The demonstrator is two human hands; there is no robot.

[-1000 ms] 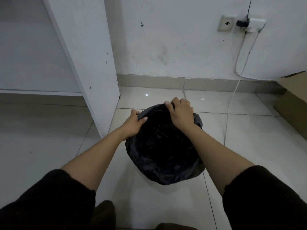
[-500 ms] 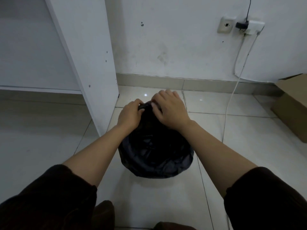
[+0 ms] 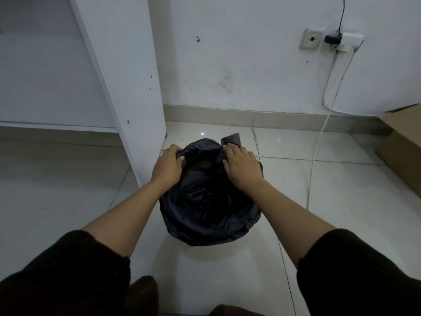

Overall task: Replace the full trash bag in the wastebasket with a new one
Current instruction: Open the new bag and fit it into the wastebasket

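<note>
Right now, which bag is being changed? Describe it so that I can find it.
Start at the white cabinet panel; on the floor tiles just right of its foot sits the black trash bag. Both hands pinch its far rim, and it is the only black, crinkled thing there.

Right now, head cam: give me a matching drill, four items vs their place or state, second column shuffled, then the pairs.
Column one:
1. black trash bag
2. cardboard box
3. white cable
4. white panel

Column two:
A. hangs from the wall socket down to the floor
B. upright, just left of the bag
C. gripped at its far edge by the left hand and right hand
D. on the floor at the far right

Pairs: 1-C, 2-D, 3-A, 4-B
</note>
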